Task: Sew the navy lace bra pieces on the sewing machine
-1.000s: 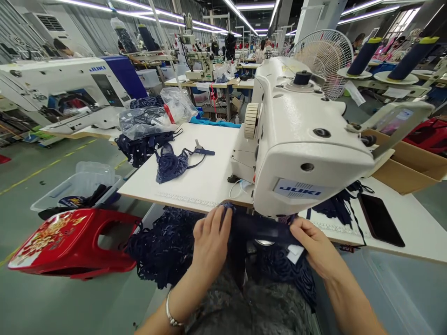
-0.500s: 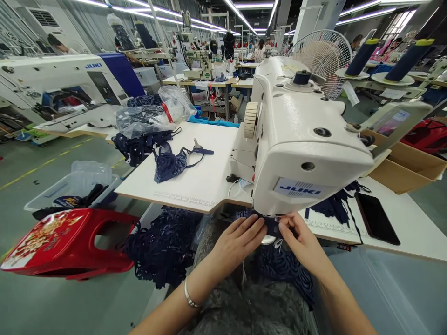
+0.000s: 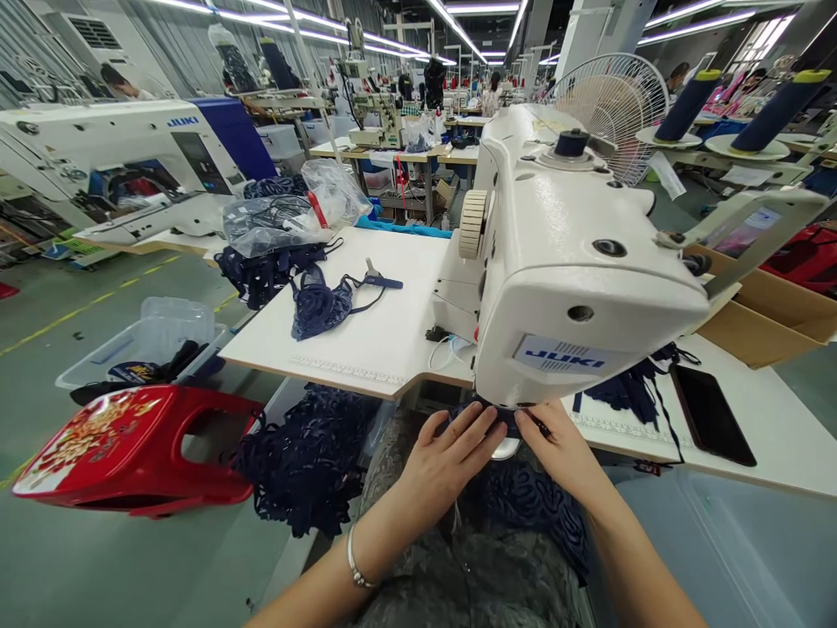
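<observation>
The white sewing machine (image 3: 575,279) stands in front of me, its head hiding the needle area. Under it lies a navy bra (image 3: 508,424), its patterned fabric (image 3: 533,506) hanging down over my lap. My left hand (image 3: 458,445) rests on the fabric with its fingers stretched out flat, just left of the needle area. On the other side, my right hand (image 3: 553,440) pinches the navy material between thumb and fingers, close under the machine head. Another navy bra (image 3: 320,305) lies on the white tabletop (image 3: 405,262) to the left.
A black phone (image 3: 712,414) and navy pieces (image 3: 628,392) lie on the right. A heap of navy straps (image 3: 307,462) sits below the left table edge, beside a red stool (image 3: 137,449). A cardboard box (image 3: 772,314) and a fan (image 3: 615,113) are behind the machine.
My right hand has moved slightly left and closed in on the fabric, while my left fingers have shifted a little to the right. The view has turned slightly left.
</observation>
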A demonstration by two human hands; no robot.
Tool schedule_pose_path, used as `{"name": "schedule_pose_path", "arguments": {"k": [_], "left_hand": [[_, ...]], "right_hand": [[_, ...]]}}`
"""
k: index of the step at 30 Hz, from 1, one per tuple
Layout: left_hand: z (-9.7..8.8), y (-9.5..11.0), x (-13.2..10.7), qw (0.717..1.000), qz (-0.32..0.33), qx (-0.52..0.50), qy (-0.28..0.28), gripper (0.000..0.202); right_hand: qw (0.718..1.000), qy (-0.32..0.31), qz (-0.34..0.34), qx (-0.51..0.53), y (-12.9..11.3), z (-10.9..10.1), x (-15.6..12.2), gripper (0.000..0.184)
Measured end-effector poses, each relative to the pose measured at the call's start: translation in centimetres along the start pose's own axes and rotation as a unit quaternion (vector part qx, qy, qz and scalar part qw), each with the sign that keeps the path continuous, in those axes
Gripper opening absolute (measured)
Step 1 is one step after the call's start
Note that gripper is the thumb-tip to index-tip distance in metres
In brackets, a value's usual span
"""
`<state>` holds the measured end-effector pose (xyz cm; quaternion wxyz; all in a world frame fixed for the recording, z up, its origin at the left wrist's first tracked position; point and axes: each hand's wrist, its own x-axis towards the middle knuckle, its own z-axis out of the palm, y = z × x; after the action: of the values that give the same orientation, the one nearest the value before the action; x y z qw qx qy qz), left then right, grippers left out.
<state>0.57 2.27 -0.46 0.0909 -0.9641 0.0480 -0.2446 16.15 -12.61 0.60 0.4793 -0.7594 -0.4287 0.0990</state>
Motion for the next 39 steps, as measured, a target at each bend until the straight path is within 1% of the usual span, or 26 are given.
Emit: {"name": "schedule_pose_path", "arguments": {"k": [3, 6, 11, 16, 19, 26, 30, 35, 39], "left_hand": [[0.0, 0.1, 0.0, 1.000, 0.008, 0.006, 0.001, 0.040], [0.3, 0.4, 0.0, 1.000, -0.005, 0.009, 0.012, 0.038], [0.9, 0.9, -0.1, 0.999, -0.027, 0.002, 0.046, 0.041], [0.7, 1.0, 0.1, 0.998, -0.032, 0.012, 0.055, 0.040], [0.6, 1.2, 0.2, 0.998, -0.040, 0.018, 0.055, 0.039], [0.7, 1.6, 0.1, 0.996, -0.054, 0.035, 0.058, 0.038], [0.7, 1.6, 0.1, 0.996, -0.056, 0.037, 0.051, 0.037], [0.9, 1.7, 0.0, 0.996, -0.058, 0.029, 0.056, 0.038], [1.0, 1.9, -0.2, 0.997, -0.059, 0.026, 0.044, 0.039]], "right_hand": [[1.000, -0.009, 0.003, -0.006, 0.3, 0.1, 0.2, 0.027], [1.000, -0.005, 0.008, -0.018, 0.6, 0.2, 0.2, 0.028], [0.998, -0.033, 0.038, -0.024, 1.0, 0.2, 0.2, 0.035], [0.998, -0.045, 0.045, -0.024, 1.4, 0.3, 0.3, 0.039], [0.998, -0.036, 0.038, -0.022, 1.4, 0.3, 0.3, 0.038], [1.000, -0.009, 0.000, -0.018, 1.4, 0.6, 0.1, 0.033], [1.000, 0.002, -0.004, -0.018, 1.3, 0.8, 0.2, 0.031], [1.000, 0.004, -0.001, -0.027, 1.2, 0.8, 0.4, 0.033], [1.000, 0.005, -0.005, -0.025, 1.3, 0.8, 0.2, 0.031]]}}
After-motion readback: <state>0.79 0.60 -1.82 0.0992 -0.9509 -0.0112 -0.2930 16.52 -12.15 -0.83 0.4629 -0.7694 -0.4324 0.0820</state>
